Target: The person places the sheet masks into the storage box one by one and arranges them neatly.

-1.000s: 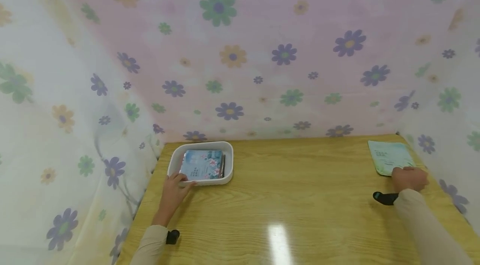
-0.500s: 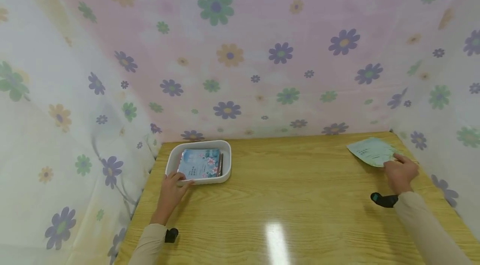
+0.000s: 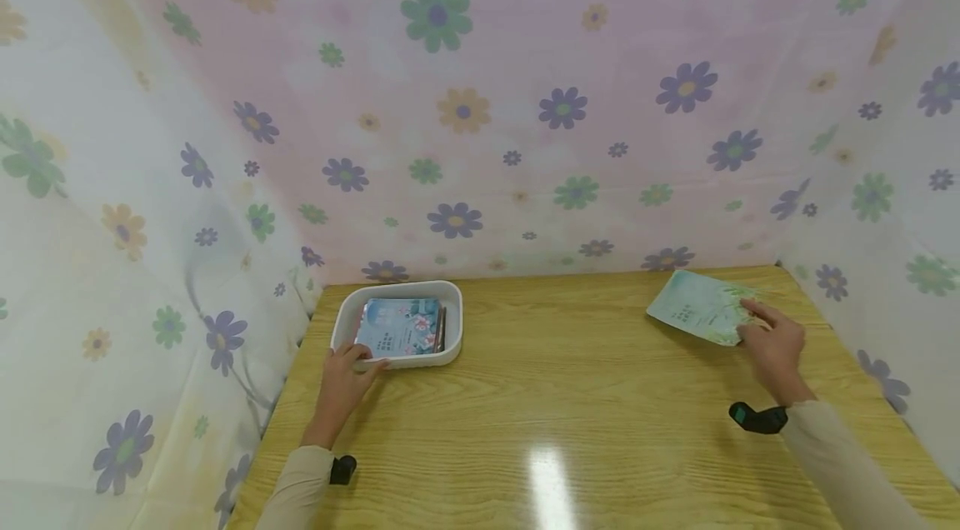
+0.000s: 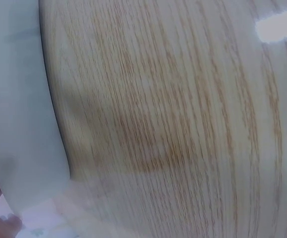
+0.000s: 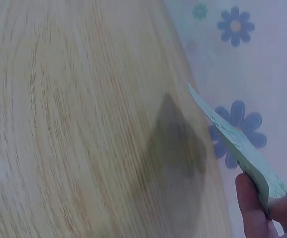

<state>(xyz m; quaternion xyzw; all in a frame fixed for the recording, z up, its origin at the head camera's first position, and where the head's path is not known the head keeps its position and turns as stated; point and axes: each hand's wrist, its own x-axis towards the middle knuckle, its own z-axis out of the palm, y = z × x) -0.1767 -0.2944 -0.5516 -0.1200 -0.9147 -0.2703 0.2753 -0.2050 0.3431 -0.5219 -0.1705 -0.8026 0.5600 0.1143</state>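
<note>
My left hand (image 3: pixel 343 388) grips the near left rim of a white plastic tray (image 3: pixel 455 305), thumb outside and fingers over the edge. Inside the tray lie several flat packets (image 3: pixel 399 328), the top one blue with pink flowers. At the right, my right hand (image 3: pixel 776 347) pinches the edge of a light green flat packet (image 3: pixel 697 307) with a leaf print, which resembles a sheet mask sachet. In the right wrist view, the green packet (image 5: pixel 243 148) is tilted and held above the table, its shadow below. The left wrist view shows the tray's outer wall (image 4: pixel 22 99).
The wood-grain table (image 3: pixel 555 372) runs between the two hands, with a bright reflection near the front. Flower-patterned cloth (image 3: pixel 517 97) rises behind the table and on both sides. A black wrist strap mount (image 3: pixel 757 418) sits on the right wrist.
The right hand has lifted the green packet from the table's right side and carried it left, turning it. The left hand stays on the tray rim.
</note>
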